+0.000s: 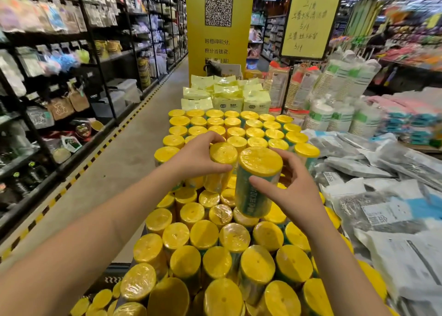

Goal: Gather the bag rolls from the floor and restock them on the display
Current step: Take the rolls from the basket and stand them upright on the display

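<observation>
Far left: shelves [59,76] of blurred hanging packs; clear bins [119,93] low down, contents unreadable. Striped floor [134,153] runs up left of centre.

Centre: roll stack [234,238] fills the middle from bottom edge to mid-frame, upright yellow-topped rolls packed touching, each film-wrapped.

Left hand [196,158] at frame centre, fingers curled over the top and side of roll A [223,154], which sits upright above the stack.

Right hand [299,193] just right of it, thumb across the front and fingers behind, gripping roll B [259,179], lifted clear, slightly tilted, touching roll A.

Behind the stack: pale yellow packs [227,95], then a QR pillar [218,28].

Upper right: handwritten sign [311,16], sleeved cup stacks [339,95] below it.

Right edge: grey flat bags [382,196] piled just beside the stack.
</observation>
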{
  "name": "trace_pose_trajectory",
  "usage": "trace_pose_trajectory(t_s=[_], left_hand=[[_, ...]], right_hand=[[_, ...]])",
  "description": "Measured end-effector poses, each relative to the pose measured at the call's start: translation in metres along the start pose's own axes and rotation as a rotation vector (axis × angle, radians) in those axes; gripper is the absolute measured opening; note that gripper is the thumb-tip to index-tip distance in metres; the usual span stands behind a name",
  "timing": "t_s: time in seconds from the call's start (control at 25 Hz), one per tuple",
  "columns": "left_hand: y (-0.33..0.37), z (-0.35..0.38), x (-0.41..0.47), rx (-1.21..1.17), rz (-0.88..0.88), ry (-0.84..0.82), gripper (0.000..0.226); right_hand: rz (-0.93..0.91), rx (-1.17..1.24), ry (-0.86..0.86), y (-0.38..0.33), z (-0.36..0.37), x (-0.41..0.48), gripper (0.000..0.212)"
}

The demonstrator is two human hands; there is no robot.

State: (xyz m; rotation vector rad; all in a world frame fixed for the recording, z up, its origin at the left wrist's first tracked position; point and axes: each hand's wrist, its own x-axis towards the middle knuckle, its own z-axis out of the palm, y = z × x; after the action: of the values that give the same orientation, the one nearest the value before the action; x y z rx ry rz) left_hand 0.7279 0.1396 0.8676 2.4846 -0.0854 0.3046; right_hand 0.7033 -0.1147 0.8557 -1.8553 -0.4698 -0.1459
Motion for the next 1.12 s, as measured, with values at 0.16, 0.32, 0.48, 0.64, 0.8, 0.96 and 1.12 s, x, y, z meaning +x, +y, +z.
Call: trace_pose_trajectory(t_s=[0.16,0.32,0.48,0.64,0.8,0.96,1.12], left_hand=[[-0.027,0.020,0.034,0.142,0.003,-0.029,0.077],[-0.050,0.033,0.045,0.155,-0.019,-0.036,0.062],[-0.059,0.037,0.052,0.224,0.019,-0.033,0.048],[-0.069,0.043,0.054,0.283,0.015,0.018,0.044],[-0.074,0.052,0.049,0.456,0.101,0.083,0.048],[-0.069,0.048,0.046,0.527,0.087,0.050,0.055],[-0.044,0.045,0.016,0.116,0.078,0.213,0.046]], right_hand=[[-0.008,0.012,0.007,0.014,-0.006,0.002,0.082],[0.009,0.004,0.011,0.022,-0.008,0.008,0.083],[0.026,0.006,0.002,0.030,0.000,0.015,0.083],[0.032,0.000,-0.014,0.036,0.010,0.019,0.084],[0.049,0.011,-0.020,0.042,0.017,0.022,0.083],[0.053,-0.011,-0.017,0.043,0.024,0.032,0.081],[0.055,-0.089,0.005,0.046,0.030,0.056,0.083]])
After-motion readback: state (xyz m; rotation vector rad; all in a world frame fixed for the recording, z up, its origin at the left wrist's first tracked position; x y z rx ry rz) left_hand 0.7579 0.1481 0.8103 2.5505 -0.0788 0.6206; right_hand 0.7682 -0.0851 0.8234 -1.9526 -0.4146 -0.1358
